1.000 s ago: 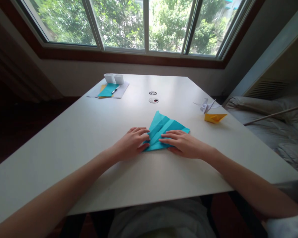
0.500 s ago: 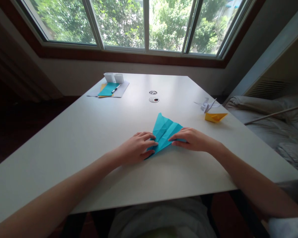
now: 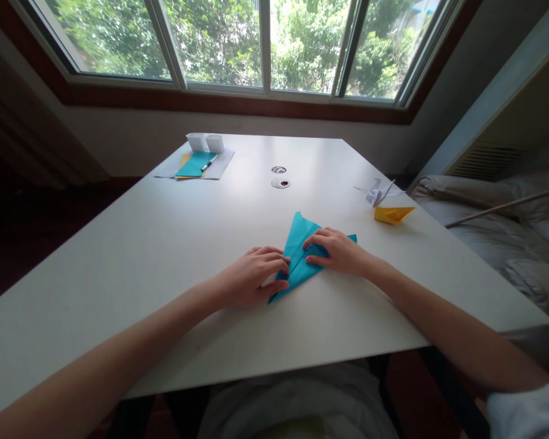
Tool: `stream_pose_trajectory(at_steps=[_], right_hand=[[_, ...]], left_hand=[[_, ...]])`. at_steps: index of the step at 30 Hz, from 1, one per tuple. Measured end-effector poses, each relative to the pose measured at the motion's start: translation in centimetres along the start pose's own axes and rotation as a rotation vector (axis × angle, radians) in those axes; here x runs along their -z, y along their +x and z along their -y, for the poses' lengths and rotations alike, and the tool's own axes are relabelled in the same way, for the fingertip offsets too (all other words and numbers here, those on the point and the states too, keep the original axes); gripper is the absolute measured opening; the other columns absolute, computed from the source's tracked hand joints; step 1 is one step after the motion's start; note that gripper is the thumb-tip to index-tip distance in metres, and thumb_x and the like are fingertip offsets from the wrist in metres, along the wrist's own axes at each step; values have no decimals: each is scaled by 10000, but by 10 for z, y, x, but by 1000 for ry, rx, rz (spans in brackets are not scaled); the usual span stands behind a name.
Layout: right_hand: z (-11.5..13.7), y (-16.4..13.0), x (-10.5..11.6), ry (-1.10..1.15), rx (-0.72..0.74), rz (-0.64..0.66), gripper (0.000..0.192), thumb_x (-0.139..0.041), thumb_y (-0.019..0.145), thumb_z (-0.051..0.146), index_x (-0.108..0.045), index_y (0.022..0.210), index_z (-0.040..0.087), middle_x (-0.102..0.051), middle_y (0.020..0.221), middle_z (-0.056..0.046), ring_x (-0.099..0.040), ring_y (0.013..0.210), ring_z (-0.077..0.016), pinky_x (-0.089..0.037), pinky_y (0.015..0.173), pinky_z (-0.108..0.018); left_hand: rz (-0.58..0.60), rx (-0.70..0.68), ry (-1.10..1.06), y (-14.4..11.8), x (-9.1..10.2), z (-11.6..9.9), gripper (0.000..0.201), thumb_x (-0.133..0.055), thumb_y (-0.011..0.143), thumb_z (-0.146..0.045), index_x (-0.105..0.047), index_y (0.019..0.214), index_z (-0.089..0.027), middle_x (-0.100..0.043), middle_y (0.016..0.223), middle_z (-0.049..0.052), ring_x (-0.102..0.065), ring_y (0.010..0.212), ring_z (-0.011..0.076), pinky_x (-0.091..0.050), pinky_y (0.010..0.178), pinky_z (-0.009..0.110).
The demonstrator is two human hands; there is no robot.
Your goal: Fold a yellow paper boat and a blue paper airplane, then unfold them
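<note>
A sheet of blue origami paper [image 3: 297, 235], creased and partly folded, lies on the white table in front of me. My left hand [image 3: 263, 274] holds its left edge, fingers curled on the paper and thumb lower down. My right hand [image 3: 336, 251] lies over the middle of the sheet, its fingertips and thumb gripping a folded layer near the central crease. A blue corner shows past the back of that hand. The paper under the right palm is hidden.
To the right on the table [image 3: 187, 231] sit a white paper crane [image 3: 376, 194] and a yellow paper boat [image 3: 394, 214]. At the far left are sheets of blue paper [image 3: 194, 164], a pen [image 3: 209, 163] and two white paper boxes [image 3: 215, 144]. Round inserts [image 3: 280, 183] sit mid-table.
My right hand has moved left from the paper's right edge onto its middle, bringing a layer over. The left hand stays at the left edge. The view has shifted slightly.
</note>
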State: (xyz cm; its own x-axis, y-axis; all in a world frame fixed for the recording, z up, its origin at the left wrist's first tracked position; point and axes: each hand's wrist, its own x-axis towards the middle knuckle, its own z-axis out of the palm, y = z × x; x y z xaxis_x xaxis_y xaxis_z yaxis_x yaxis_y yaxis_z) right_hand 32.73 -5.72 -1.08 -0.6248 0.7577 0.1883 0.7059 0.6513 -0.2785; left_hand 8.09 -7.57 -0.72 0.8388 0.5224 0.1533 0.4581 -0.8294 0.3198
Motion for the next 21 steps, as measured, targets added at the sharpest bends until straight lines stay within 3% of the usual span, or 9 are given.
stream_pose_trajectory(at_steps=[5,9,15,21], right_hand=[[0,2,-4,-74,-55,-73,292,-582,782,424,-619,1001,235,-590,1020,-73,-523,967,-231,-391,872,-401],[3,1,-3,-119,-58,-171,253,-569,800,365,-625,1012,237,-567,1097,-89,-490,1032,-246,-384,885,-407],[10,-3,-2,44,188,12,247,-459,879,249,-616,1066,220,-632,1097,-66,-563,1020,-176,-388,915,-332],[9,-5,-4,-63,153,99,343,-394,909,290,-527,1222,242,-531,1279,-48,-439,1219,-229,-307,1012,-436]], left_hand=[[3,-25,73,-1,-2,0,290,-498,849,-374,-554,1109,-259,-585,1146,52,-476,1121,214,-375,942,363],[-41,-19,204,0,-6,-2,269,-457,869,-380,-595,1083,-293,-596,1116,52,-511,1064,215,-401,892,363],[-128,30,366,2,-10,-7,285,-395,895,-374,-605,1041,-246,-622,986,65,-563,927,203,-438,785,340],[-57,-70,433,1,-11,-19,289,-346,917,-245,-623,859,-184,-638,826,62,-599,792,166,-468,683,280]])
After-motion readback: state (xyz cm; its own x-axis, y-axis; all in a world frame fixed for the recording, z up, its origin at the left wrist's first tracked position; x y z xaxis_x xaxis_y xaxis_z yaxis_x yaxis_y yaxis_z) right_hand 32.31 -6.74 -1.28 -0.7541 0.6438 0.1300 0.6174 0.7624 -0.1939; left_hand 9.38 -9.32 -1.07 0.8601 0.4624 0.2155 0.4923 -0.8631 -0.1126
